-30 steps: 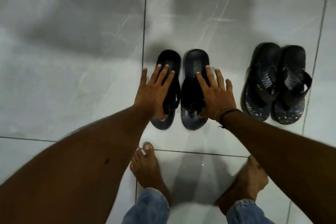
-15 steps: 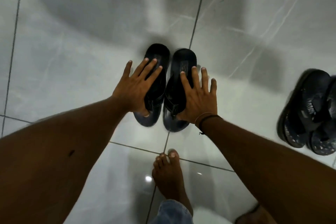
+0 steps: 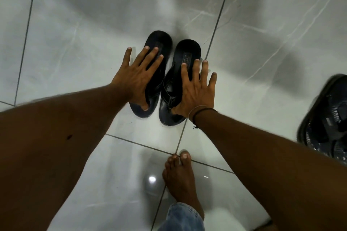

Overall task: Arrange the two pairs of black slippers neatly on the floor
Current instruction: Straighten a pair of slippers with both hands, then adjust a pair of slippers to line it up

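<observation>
Slippers of the first black pair lie side by side near the middle of the view: the left slipper (image 3: 158, 65) and the right slipper (image 3: 180, 84), both pointing toward 12 o'clock with a small lean to 1 o'clock. They are just beside each other, and I cannot tell if their inner edges touch. A grout line (image 3: 216, 30) runs from 1 o'clock down past the outer edge of the right slipper. The second pair (image 3: 324, 116) is at 3 o'clock, well apart and cut by the frame edge. The grey tile floor (image 3: 75, 43) is bare at 9, 11 and 12 o'clock, and also between the two pairs.

The left hand (image 3: 137, 78) lies flat, palm down, over the left slipper, with fingers spread wide; the thumb reaches the slipper's near end. It grips nothing. The right hand (image 3: 197, 92) is also flat with spread fingers, pressing on the outer side of the right slipper, and holds nothing. A thin cord bracelet (image 3: 196, 114) is on the right wrist. Both forearms stretch forward from 7 and 5 o'clock. A bare foot (image 3: 180, 178) stands at 6 o'clock, toes on another grout line, with a jeans cuff (image 3: 182, 217) below.
</observation>
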